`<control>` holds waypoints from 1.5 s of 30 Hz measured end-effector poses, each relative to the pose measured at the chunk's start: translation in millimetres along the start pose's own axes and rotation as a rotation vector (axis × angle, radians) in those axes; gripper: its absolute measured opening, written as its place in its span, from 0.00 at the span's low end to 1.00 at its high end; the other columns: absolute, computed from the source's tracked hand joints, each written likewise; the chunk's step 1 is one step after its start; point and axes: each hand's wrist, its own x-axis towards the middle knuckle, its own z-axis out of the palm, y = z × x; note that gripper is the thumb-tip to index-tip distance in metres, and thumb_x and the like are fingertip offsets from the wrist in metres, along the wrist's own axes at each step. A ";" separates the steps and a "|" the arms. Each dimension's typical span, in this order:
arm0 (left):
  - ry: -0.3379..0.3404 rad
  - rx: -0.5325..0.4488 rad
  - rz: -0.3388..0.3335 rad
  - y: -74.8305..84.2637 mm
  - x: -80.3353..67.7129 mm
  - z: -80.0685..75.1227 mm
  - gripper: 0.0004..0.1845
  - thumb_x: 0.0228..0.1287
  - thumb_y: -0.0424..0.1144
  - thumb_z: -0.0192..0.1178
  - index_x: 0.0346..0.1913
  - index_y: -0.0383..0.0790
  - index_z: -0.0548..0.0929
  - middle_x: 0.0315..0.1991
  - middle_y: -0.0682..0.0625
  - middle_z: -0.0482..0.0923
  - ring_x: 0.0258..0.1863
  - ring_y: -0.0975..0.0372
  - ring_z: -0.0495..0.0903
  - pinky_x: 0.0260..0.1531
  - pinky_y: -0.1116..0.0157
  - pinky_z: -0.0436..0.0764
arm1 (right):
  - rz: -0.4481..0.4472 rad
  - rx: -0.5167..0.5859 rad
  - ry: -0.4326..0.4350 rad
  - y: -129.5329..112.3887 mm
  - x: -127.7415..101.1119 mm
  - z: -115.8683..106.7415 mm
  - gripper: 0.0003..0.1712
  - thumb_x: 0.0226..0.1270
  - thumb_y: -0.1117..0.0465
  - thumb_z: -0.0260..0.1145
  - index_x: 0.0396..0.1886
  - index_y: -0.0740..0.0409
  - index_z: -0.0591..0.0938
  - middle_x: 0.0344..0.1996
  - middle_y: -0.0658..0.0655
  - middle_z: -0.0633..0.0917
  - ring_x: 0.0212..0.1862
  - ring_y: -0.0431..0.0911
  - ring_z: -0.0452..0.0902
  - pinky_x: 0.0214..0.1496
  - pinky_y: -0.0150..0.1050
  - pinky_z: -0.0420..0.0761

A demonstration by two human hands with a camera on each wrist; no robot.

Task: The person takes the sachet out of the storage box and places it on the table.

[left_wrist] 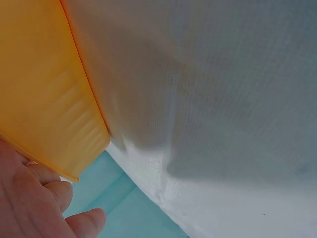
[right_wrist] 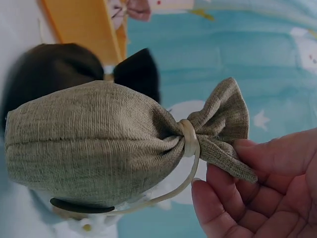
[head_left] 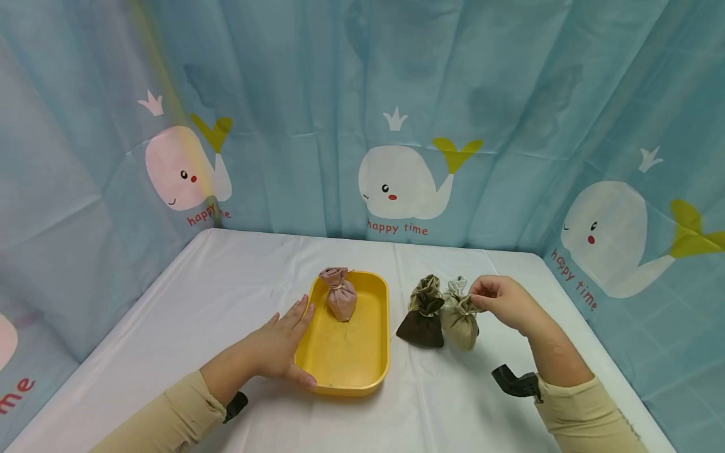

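Observation:
My left hand [head_left: 277, 346] rests along the left rim of a yellow tray [head_left: 362, 371], fingers spread and thumb at the near corner. In the left wrist view, its fingers [left_wrist: 54, 193] lie at the tray's edge. Inside the tray, toward the far left, leans a pink drawstring pouch [head_left: 342, 302]. Right of the tray, my right hand [head_left: 506, 305] pinches the gathered top of a beige drawstring pouch [right_wrist: 94, 144] between thumb and fingers. A cord is tied round that pouch's neck. Close beside it stands a dark brown pouch [head_left: 421, 327] with a gold-green top.
Behind the beige pouch, a whitish pouch top [head_left: 456, 286] shows, its body mostly hidden. A white cloth [head_left: 255, 270] covers the table. Blue curtains [head_left: 306, 126] printed with whales close off the back and both sides.

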 end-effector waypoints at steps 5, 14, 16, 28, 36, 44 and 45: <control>-0.001 0.001 -0.004 -1.0 1.4 1.8 0.76 0.20 0.84 0.50 0.72 0.38 0.40 0.72 0.43 0.31 0.71 0.54 0.39 0.63 0.45 0.52 | 0.041 0.027 -0.029 16.7 3.0 9.2 0.06 0.65 0.65 0.58 0.31 0.64 0.78 0.25 0.55 0.78 0.32 0.47 0.74 0.33 0.41 0.74; -0.002 -0.009 -0.005 0.2 0.9 1.3 0.76 0.20 0.83 0.51 0.72 0.38 0.41 0.72 0.43 0.31 0.71 0.53 0.39 0.63 0.44 0.52 | 0.163 0.089 -0.049 50.1 10.5 19.0 0.06 0.65 0.66 0.58 0.31 0.66 0.77 0.26 0.54 0.79 0.31 0.45 0.75 0.38 0.43 0.79; -0.003 -0.011 -0.001 0.6 0.4 0.7 0.75 0.20 0.83 0.51 0.72 0.37 0.42 0.72 0.42 0.31 0.71 0.53 0.39 0.62 0.44 0.52 | 0.190 0.100 -0.048 54.6 11.2 19.6 0.06 0.64 0.67 0.58 0.31 0.66 0.77 0.26 0.53 0.79 0.31 0.44 0.75 0.38 0.42 0.79; -0.019 -0.001 -0.010 1.9 0.1 -2.2 0.75 0.21 0.83 0.51 0.72 0.38 0.41 0.72 0.43 0.31 0.71 0.53 0.38 0.63 0.44 0.50 | 0.197 0.109 -0.103 53.8 9.5 10.7 0.14 0.62 0.54 0.63 0.31 0.63 0.79 0.30 0.53 0.81 0.35 0.46 0.77 0.42 0.45 0.79; -0.010 0.023 -0.015 2.5 -0.2 -1.9 0.75 0.21 0.83 0.52 0.72 0.37 0.41 0.73 0.43 0.32 0.71 0.53 0.38 0.63 0.44 0.49 | 0.176 0.050 -0.096 44.0 7.1 -0.2 0.18 0.60 0.50 0.64 0.35 0.62 0.80 0.31 0.53 0.82 0.36 0.45 0.77 0.44 0.46 0.77; -0.003 0.030 -0.019 1.3 0.6 0.1 0.76 0.20 0.83 0.51 0.72 0.38 0.42 0.73 0.43 0.32 0.71 0.53 0.39 0.63 0.44 0.48 | 0.111 0.022 -0.055 32.2 9.1 -9.0 0.19 0.65 0.49 0.58 0.38 0.62 0.80 0.35 0.56 0.81 0.40 0.47 0.78 0.46 0.46 0.76; 0.000 0.033 -0.018 0.9 0.8 0.5 0.76 0.20 0.84 0.50 0.72 0.38 0.42 0.73 0.43 0.33 0.71 0.53 0.39 0.63 0.44 0.48 | 0.099 0.022 -0.050 30.5 9.5 -9.7 0.18 0.66 0.50 0.58 0.38 0.62 0.80 0.35 0.56 0.81 0.40 0.47 0.78 0.47 0.47 0.76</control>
